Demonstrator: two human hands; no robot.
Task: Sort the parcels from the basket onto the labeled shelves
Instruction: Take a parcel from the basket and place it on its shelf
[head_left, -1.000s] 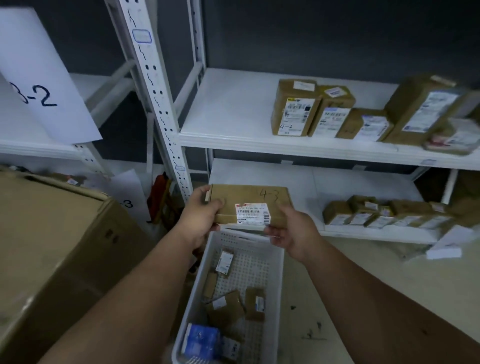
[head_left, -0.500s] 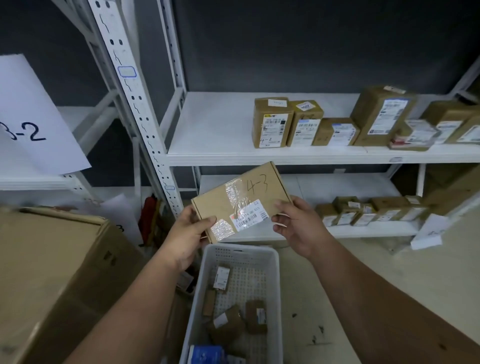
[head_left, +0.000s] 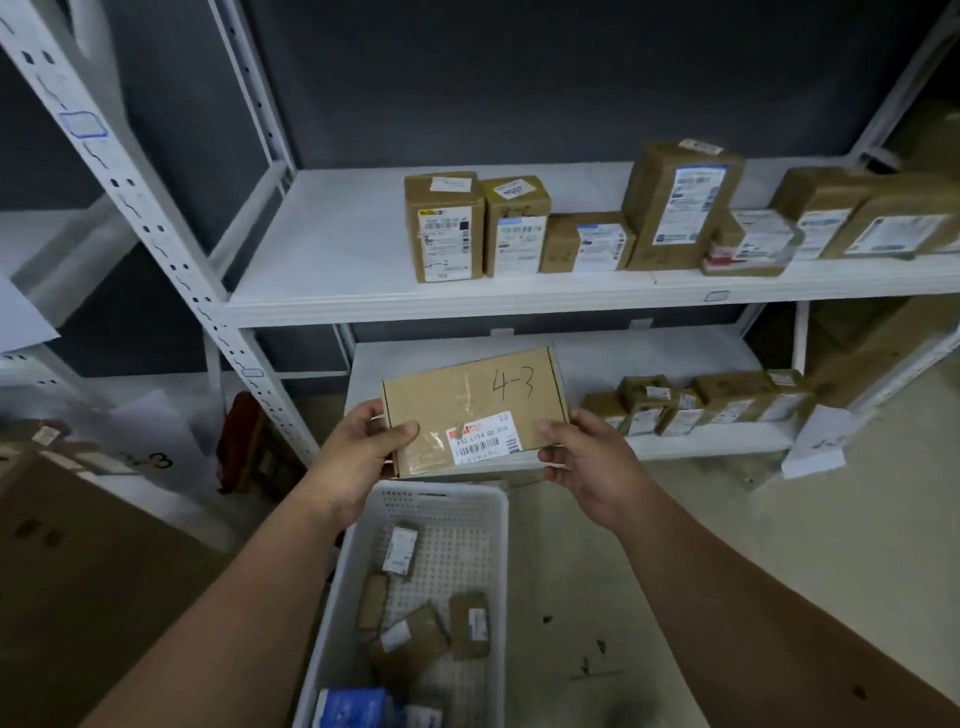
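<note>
Flat parcel (head_left: 470, 410) marked "4-3" now sits level and face-up, where half a second ago it was tipped on a slant. Left hand (head_left: 363, 449) grips its left edge, thumb on top; right hand (head_left: 584, 457) pinches the right edge near the barcode label. It hangs over the basket (head_left: 496, 525) far rim, in front of the lower shelf (head_left: 675, 444) front edge. The view has swung toward the shelving (my reading: label checked, destination being sought). Several small parcels remain in the basket, so sorting is far from finished.
</note>
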